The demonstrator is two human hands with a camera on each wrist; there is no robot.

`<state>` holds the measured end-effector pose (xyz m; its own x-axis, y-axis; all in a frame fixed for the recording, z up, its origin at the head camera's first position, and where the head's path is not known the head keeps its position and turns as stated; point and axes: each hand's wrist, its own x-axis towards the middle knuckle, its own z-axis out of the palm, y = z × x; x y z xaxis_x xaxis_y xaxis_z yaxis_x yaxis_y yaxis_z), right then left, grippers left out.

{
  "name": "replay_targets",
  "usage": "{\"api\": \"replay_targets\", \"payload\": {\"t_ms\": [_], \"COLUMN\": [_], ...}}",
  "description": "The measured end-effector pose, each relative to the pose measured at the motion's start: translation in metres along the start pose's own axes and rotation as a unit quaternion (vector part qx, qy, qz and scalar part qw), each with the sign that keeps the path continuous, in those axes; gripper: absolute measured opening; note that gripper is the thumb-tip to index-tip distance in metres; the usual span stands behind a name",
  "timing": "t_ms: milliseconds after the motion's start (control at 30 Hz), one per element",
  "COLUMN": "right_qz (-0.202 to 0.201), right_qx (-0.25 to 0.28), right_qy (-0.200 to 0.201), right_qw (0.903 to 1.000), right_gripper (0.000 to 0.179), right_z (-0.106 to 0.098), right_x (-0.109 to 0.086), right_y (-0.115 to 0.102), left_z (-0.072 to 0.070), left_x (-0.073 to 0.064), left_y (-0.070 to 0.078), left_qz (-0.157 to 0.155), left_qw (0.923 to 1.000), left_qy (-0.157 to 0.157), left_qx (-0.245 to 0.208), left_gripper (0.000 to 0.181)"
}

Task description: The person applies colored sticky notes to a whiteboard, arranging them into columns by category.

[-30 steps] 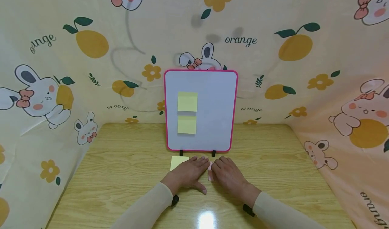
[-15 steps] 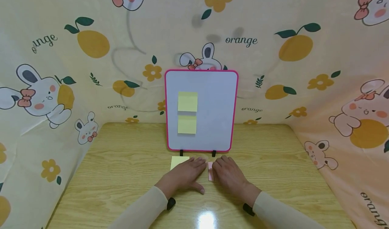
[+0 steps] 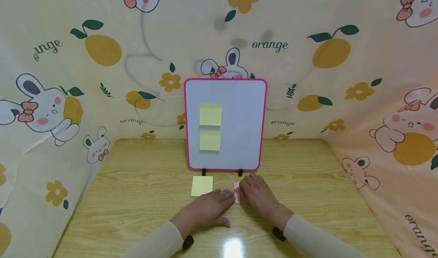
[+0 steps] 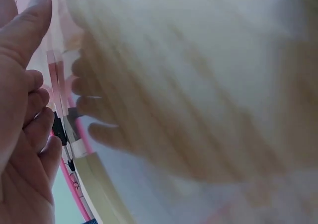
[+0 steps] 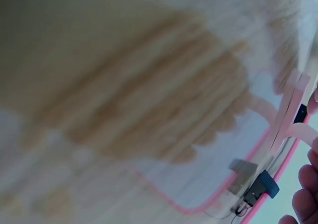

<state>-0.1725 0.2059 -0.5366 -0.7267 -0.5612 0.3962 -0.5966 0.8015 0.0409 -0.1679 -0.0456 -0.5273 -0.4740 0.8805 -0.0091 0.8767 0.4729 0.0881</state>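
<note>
Left hand [image 3: 208, 208], straight-fingered and empty, has drawn toward the bench's near edge [image 3: 137, 182], apparently freeing the yellow note [image 3: 201, 185]; curled right hand [image 3: 259, 197], grip unclear, overlaps pink paper [image 3: 237, 198] midway between side edges.

Smooth-looking cream sheeting with a cartoon print [image 3: 198, 26] rises behind and along both sides of a pale yellow-brown wood-grain surface [image 3: 308, 185]. The print repeats white rabbits with pink bows [image 3: 48, 107], round orange fruits with dark green leaves [image 3: 331, 53], orange five-petalled flowers [image 3: 170, 82] and the dark script word "orange" [image 3: 270, 45]. Soft grey curved shadows [image 3: 143, 33] fall across the back; the right side looks peachier, the left paler and creased. A bright white reflection [image 3: 232, 247] glares from the surface's near part.
</note>
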Motion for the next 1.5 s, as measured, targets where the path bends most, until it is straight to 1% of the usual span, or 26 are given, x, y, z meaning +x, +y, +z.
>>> {"api": "replay_targets", "payload": {"t_ms": [100,233,400,600,767,867,1000,1133,1500], "right_qz": [0.001,0.0,0.006,0.009,0.008,0.007,0.002,0.002,0.019], "right_qx": [0.004,0.006,0.007,0.0,-0.009,-0.012,-0.016,-0.024,-0.022], "right_qy": [0.012,0.028,0.02,0.013,0.013,0.021,0.035,0.035,0.036], "right_qw": [0.9999,0.9996,0.9998,0.9999,0.9998,0.9997,0.9993,0.9991,0.9989], "right_gripper": [0.01,0.01,0.011,0.014,0.016,0.018,0.017,0.016,0.013], "right_z": [0.002,0.004,0.005,0.003,0.001,0.002,0.005,0.007,0.005], "right_x": [0.001,0.003,0.004,0.007,0.011,0.013,0.016,0.019,0.027], "right_y": [0.001,0.001,0.001,0.002,0.004,0.007,0.011,0.014,0.019], "left_z": [0.002,0.004,0.006,0.007,0.004,0.003,0.003,0.003,0.006], "left_x": [0.0,0.002,0.003,0.005,0.004,0.005,0.005,0.006,0.007], "left_y": [0.001,0.0,0.001,0.001,0.003,0.004,0.004,0.004,0.005], "left_qz": [0.015,0.017,0.014,0.018,0.014,0.013,0.009,0.007,-0.008], "left_qw": [0.9998,0.9998,0.9999,0.9996,0.9998,0.9998,0.9997,0.9996,0.9991], "left_qy": [0.007,0.001,-0.005,-0.01,-0.013,-0.012,-0.019,-0.025,-0.037], "left_qx": [0.008,0.009,0.003,0.017,0.009,0.009,0.009,0.007,-0.019], "left_gripper": [0.081,0.081,0.082,0.082,0.081,0.081,0.082,0.081,0.081]}}
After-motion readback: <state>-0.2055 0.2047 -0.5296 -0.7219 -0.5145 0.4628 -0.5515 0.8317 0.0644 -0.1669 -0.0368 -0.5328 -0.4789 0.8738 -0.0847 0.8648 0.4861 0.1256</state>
